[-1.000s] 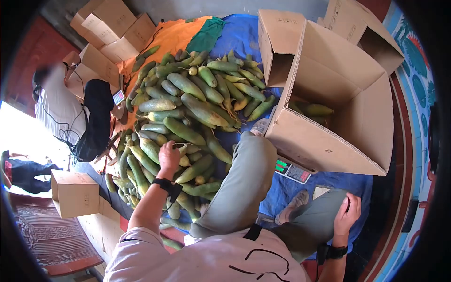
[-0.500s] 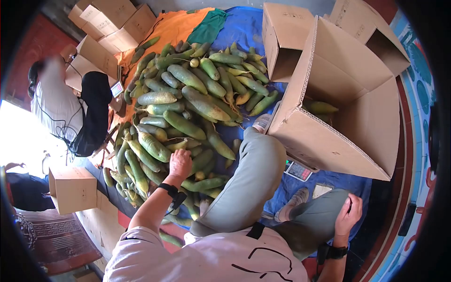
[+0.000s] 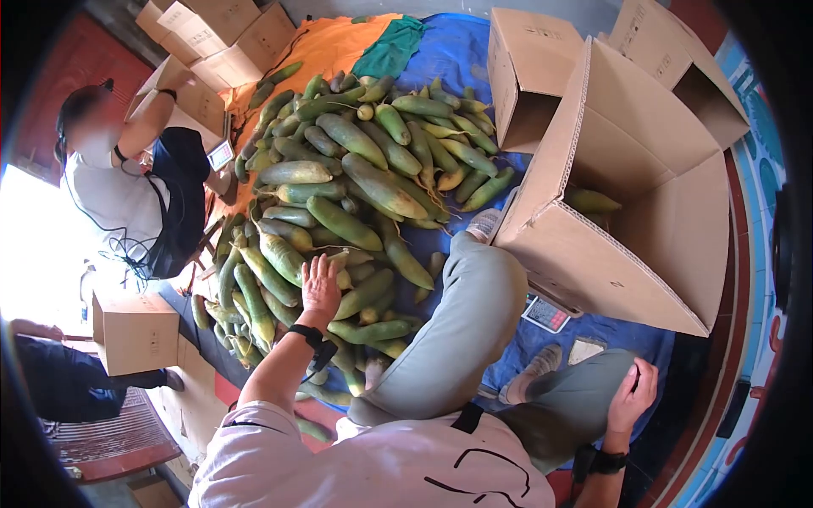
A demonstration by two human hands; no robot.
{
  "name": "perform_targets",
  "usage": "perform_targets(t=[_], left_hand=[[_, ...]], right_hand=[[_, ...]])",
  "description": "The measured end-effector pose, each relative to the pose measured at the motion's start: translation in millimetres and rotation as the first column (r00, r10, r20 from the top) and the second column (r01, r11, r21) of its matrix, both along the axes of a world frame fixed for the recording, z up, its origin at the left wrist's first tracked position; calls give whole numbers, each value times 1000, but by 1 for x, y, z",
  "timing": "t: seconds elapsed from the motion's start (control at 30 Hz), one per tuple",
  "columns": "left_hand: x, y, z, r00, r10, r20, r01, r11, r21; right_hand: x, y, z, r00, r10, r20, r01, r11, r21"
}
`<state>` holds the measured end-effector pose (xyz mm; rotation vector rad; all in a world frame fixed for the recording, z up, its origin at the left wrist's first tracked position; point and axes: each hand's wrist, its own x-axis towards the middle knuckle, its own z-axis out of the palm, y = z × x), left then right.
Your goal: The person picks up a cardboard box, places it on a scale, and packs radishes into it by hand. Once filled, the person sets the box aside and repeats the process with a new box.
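My left hand (image 3: 321, 289) lies on the heap of green radishes (image 3: 347, 216), its fingers stretched out and a little apart. The palm faces down near one green radish (image 3: 281, 256) and nothing shows gripped in it. Long, thick roots with thin tails surround the fingers. My right hand (image 3: 633, 396) rests by my right knee, fingers loosely bent, with a dark gap beside the thumb and no held thing visible. To the right of the heap, a large open cardboard box (image 3: 631, 267) has green radishes (image 3: 591, 201) inside.
Beneath the large box sits a scale with a keypad (image 3: 546, 313). More cardboard boxes (image 3: 535, 63) stand at the back right, and others (image 3: 212, 34) at the back left. A person (image 3: 118, 186) sits left of the heap; another person's dark clothing (image 3: 63, 377) shows lower left.
My left hand's fingers have gone from curled to stretched out over the heap. The view has shifted slightly. The seated person has raised an arm, and the lower-left person shows more.
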<state>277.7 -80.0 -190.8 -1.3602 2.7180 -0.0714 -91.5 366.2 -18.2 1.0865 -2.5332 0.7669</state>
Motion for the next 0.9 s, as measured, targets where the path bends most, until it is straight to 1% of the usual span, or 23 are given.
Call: perform_targets(t=[0.07, 0.1, 0.13, 0.2, 0.23, 0.27, 0.3, 0.33, 0.37, 0.4, 0.47, 0.5, 0.57, 0.6, 0.67, 0.73, 0.8, 0.83, 0.87, 0.9], left_hand=[[5, -1, 7, 999, -26, 48, 28, 998, -50], [10, 3, 11, 1000, 6, -4, -6, 999, -47], [10, 7, 25, 996, 54, -66, -56, 998, -35], [18, 12, 34, 963, 206, -171, -222, 972, -80], [30, 10, 27, 927, 281, -249, -314, 944, -103], [41, 8, 22, 902, 349, -255, -397, 902, -170], [55, 5, 12, 833, 423, -357, -500, 852, -158], [61, 2, 11, 747, 485, -455, -595, 792, -134], [65, -1, 9, 638, 622, -454, -726, 683, -84], [70, -5, 8, 518, 770, -372, -822, 568, 31], [74, -14, 7, 487, 835, -255, -852, 519, 72], [73, -16, 6, 487, 834, -259, -851, 520, 74], [65, -20, 9, 467, 863, -192, -869, 488, 82], [61, -23, 10, 472, 859, -197, -865, 495, 86], [53, -26, 14, 434, 894, -111, -890, 445, 100], [46, -19, 22, 476, 870, -127, -868, 488, 91], [50, -27, 23, 514, 858, -23, -849, 512, 128], [57, -32, 5, 494, 860, -130, -858, 506, 87], [64, -36, 6, 496, 858, -133, -856, 509, 89], [72, -40, 7, 445, 864, -234, -855, 488, 177]], right_hand=[[0, 1, 0, 1000, 3, 2, -3, 1000, -2], [0, 1, 0, 1000, 6, 4, -6, 1000, -1], [-1, 1, 0, 1000, 11, 7, -11, 1000, -2], [-1, 1, 0, 1000, 10, 5, -10, 1000, -2], [-1, 1, 0, 1000, 12, 6, -12, 1000, -3], [-1, 1, 0, 1000, 11, 4, -11, 1000, 0], [-1, 0, 0, 1000, 10, 2, -10, 1000, 3], [-1, -1, 0, 1000, 11, 3, -11, 1000, 0], [-2, -2, 0, 1000, 20, 1, -20, 1000, -2], [-1, -3, 1, 1000, 29, -3, -29, 1000, -4], [-3, -2, -2, 999, 35, -9, -35, 999, -4], [-3, -2, -3, 999, 41, -17, -41, 999, -5], [-2, -5, -1, 999, 43, -22, -43, 999, -13], [-2, -5, 0, 999, 44, -23, -45, 999, -18], [-2, -5, -1, 999, 32, -20, -33, 999, -20], [-1, -2, 0, 1000, 19, -17, -19, 1000, -21], [0, -3, 1, 999, 40, -20, -40, 999, -21], [0, -3, 2, 999, 37, -18, -38, 999, -24], [1, -3, 3, 999, 34, -21, -35, 999, -25], [1, -3, 3, 999, 38, -25, -39, 999, -28]])
